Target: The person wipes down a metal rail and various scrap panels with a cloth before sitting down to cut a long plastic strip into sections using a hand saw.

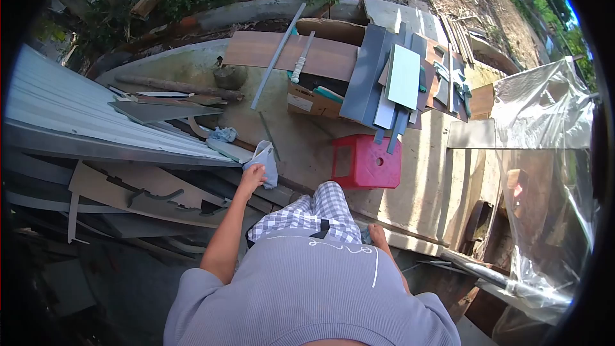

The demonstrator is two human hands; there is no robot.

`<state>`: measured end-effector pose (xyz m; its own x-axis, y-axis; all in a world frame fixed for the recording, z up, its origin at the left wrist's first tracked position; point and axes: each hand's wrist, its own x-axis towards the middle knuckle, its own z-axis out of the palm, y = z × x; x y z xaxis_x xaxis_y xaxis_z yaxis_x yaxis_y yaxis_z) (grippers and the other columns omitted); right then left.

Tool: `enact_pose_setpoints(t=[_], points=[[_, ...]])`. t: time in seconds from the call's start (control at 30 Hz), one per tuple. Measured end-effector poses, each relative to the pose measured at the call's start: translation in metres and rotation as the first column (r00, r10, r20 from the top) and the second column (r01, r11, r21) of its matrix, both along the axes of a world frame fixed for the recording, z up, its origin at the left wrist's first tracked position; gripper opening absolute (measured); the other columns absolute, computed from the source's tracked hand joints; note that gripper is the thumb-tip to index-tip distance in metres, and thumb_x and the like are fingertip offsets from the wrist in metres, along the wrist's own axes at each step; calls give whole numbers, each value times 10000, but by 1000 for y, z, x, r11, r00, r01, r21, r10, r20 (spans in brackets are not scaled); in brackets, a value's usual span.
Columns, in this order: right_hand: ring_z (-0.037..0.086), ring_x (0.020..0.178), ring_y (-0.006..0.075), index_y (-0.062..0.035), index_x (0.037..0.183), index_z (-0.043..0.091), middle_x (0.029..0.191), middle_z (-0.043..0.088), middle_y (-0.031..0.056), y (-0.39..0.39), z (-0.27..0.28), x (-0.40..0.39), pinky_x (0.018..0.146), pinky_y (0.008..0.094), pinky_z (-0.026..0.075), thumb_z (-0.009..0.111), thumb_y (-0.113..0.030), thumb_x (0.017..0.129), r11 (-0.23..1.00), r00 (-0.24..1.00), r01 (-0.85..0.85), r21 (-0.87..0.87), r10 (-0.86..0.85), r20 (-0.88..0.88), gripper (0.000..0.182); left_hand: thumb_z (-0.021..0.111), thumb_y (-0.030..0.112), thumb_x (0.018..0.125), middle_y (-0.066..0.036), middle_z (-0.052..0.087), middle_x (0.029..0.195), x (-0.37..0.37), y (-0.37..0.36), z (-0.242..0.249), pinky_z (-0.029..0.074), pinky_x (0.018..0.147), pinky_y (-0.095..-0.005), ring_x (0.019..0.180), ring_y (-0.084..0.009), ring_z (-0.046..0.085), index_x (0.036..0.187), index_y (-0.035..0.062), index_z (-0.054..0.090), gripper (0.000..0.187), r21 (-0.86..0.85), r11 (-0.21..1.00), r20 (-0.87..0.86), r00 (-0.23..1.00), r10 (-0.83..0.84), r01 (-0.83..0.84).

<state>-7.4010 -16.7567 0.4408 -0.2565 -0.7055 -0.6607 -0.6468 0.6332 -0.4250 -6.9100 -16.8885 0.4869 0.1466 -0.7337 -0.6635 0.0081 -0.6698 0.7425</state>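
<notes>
My left hand [252,178] reaches out past my left knee, its fingers closed on a pale plastic bag [264,161] that hangs beside a stack of boards. Just ahead of that hand, a crumpled bluish bag or cloth [223,134] lies on the ground. My right hand [377,233] is low beside my right thigh, mostly hidden by my body. Its fingers are too small and covered to read. Closest to it stands a pink plastic stool [367,163], a little way forward.
A cardboard box [311,104] carries a brown board [291,51], dark panels [363,77] and a pale green panel [403,77]. Corrugated sheeting [96,106] slopes along the left. Clear plastic sheeting [544,109] hangs at right. A log [173,86] lies on the concrete.
</notes>
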Motion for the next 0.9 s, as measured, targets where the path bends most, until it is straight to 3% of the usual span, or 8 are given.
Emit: enact_pose_setpoints(t=[0.1,0.33,0.4,0.5,0.67,0.73,0.8,0.9], points=[[608,821,296,-8,880,619,853,636,193,-32,20,9,741,365,454,526,-202,749,991,997,57,-122,-64,-52,253,539,294,856,-48,602,924,-3,2,3,473,630,-265,739,-144,611,1092,56,542,335,17,999,-35,999,-39,40],[597,834,316,-20,986,583,858,617,201,-165,42,-24,751,369,448,483,-112,753,939,979,107,-326,-156,-129,269,536,310,859,-62,580,846,61,105,-67,455,485,-283,579,-167,576,1032,70,547,296,404,914,161,986,-34,-35],[596,835,319,-20,1016,575,860,616,206,-223,36,-55,756,377,452,485,-134,751,915,974,74,-397,-152,-168,302,524,313,864,-83,576,847,89,137,-84,470,530,-319,611,-201,575,1067,61,535,324,448,883,133,987,86,-138],[592,853,325,-20,1054,560,888,615,213,-327,44,-94,775,396,451,502,-168,744,876,933,-63,-478,-119,-340,348,521,339,862,-143,573,924,95,173,-140,485,627,-383,730,-261,586,1135,25,495,417,389,724,183,818,545,-569],[554,955,371,-16,1129,518,1001,579,249,-496,62,-133,835,413,425,582,-307,760,896,913,-25,-442,-159,-375,475,528,354,859,-159,571,986,81,107,-125,485,659,-374,796,-267,596,1157,21,473,450,430,815,256,918,303,-389],[530,1006,382,-27,1178,487,1063,551,259,-549,74,-142,855,420,418,594,-331,761,911,913,-28,-411,-145,-382,527,532,362,858,-130,579,986,45,38,-77,482,659,-346,802,-234,603,1158,42,480,442,449,840,214,949,230,-305],[520,1027,384,-35,1201,471,1087,539,262,-585,68,-146,864,425,416,597,-333,760,923,905,-25,-383,-142,-401,547,536,370,858,-100,588,986,9,-52,-7,479,660,-318,807,-200,610,1159,63,486,434,413,865,189,956,226,-286],[519,1039,380,-52,1214,464,1113,536,245,-618,63,-151,879,431,414,622,-345,747,928,882,-117,-354,-67,-466,573,537,358,863,-65,591,983,3,-117,7,470,644,-286,787,-158,611,1151,89,500,396,326,887,126,945,302,-327]])
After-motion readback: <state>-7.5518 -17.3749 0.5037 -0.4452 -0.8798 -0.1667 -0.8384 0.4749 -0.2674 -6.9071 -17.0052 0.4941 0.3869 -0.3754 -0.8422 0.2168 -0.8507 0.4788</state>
